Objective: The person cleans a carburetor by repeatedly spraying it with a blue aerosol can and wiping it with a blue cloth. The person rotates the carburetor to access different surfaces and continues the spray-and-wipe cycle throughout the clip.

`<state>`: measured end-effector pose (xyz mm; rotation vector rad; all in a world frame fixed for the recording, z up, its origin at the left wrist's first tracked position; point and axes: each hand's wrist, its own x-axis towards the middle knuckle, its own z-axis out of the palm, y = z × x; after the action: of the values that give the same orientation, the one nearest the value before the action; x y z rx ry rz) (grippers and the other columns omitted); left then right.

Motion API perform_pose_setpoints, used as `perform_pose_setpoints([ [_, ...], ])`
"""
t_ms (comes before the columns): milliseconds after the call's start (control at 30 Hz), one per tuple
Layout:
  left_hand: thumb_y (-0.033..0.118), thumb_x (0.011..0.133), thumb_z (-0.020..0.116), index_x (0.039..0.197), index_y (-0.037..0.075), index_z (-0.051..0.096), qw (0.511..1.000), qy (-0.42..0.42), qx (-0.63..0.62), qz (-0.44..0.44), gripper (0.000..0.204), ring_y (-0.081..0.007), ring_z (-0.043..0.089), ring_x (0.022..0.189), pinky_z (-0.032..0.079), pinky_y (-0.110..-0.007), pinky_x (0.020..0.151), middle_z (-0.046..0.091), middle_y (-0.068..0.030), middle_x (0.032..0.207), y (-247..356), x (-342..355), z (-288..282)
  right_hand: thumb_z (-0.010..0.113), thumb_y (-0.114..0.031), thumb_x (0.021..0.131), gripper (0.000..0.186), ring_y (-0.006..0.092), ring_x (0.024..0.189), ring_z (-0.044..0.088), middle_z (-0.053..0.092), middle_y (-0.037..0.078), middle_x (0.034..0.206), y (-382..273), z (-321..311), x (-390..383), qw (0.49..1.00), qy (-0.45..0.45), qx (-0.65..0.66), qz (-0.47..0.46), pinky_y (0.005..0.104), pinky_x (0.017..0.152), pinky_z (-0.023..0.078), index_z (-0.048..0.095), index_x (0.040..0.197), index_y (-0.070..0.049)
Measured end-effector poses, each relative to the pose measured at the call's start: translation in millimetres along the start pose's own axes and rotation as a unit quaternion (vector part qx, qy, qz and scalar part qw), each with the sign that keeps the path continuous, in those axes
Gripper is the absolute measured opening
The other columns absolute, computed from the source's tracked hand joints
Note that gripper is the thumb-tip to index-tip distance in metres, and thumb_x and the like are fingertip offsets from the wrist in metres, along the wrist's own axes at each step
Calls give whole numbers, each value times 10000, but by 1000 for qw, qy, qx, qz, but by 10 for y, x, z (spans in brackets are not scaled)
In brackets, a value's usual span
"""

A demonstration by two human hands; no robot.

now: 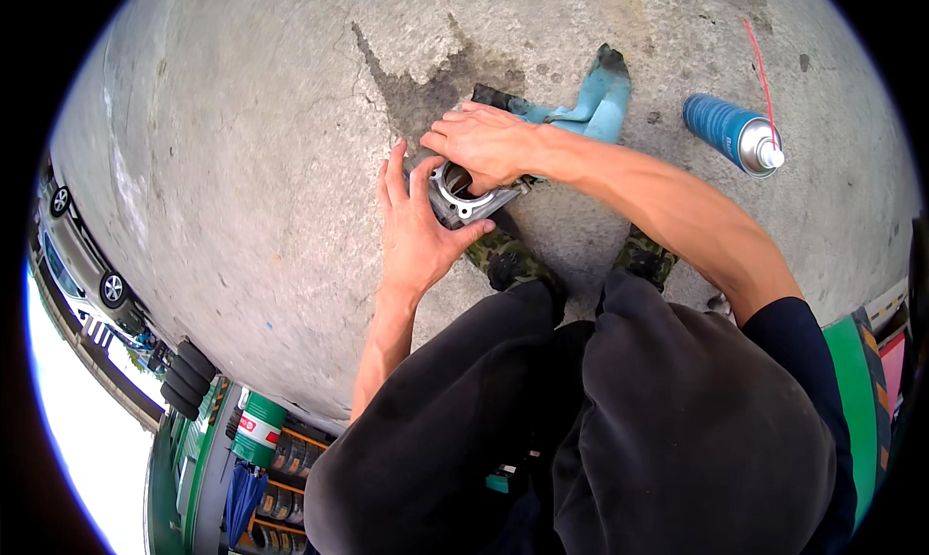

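A silver metal throttle body (470,209), with a round bore and a bolt-holed flange facing up, sits low between my boots, above the concrete. My left hand (418,234) grips its left side, fingers curved along the far edge and thumb on the near edge. Across the top reaches my right hand (487,143), its fingers bent over the far side and a digit going into the bore. That digit's tip is hidden inside. Just beyond lies a crumpled light-blue cloth (602,105) with blackened ends.
A blue spray can (724,129) with a thin red straw lies on its side at the right. Dark stains mark the concrete (242,168). Far left are a parked car (87,255), stacked tyres (189,379), a green-and-white drum (258,429) and a blue umbrella (246,492).
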<state>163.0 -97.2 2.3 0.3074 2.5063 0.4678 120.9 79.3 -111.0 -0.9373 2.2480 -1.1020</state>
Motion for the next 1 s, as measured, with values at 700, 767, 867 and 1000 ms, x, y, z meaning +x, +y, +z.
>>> perform_pose_setpoints([
  [700,296,590,981,1235,119,735,997,6,76,2,713,-479,372,1442,398,-598,1161,496,-96,1504,25,-29,104,750,-180,923,340,324,1035,700,715,127,1114,-132,-674,-937,927,266,121,235,439,886,561,692,1240,-70],
  [767,330,607,971,1249,147,736,997,-6,72,-7,708,-463,350,1456,391,-612,1120,472,-77,1519,-25,-37,91,728,-156,961,238,273,899,714,727,96,1032,-244,-691,-1257,907,286,132,279,399,775,567,719,1178,-58],
  [867,349,613,967,1253,160,740,998,-25,50,-32,706,-421,367,1447,396,-593,1096,470,-66,1511,-71,-59,9,735,-126,961,228,225,843,695,722,93,1016,-341,-469,-1701,879,288,196,327,356,722,550,718,1173,-43],
  [1000,351,616,969,1248,149,744,998,-29,44,-14,701,-385,396,1429,397,-562,1093,490,-74,1475,11,-74,-137,772,-124,941,255,172,832,675,720,82,1020,-440,-170,-2297,834,293,241,401,325,711,531,723,1177,-40],
])
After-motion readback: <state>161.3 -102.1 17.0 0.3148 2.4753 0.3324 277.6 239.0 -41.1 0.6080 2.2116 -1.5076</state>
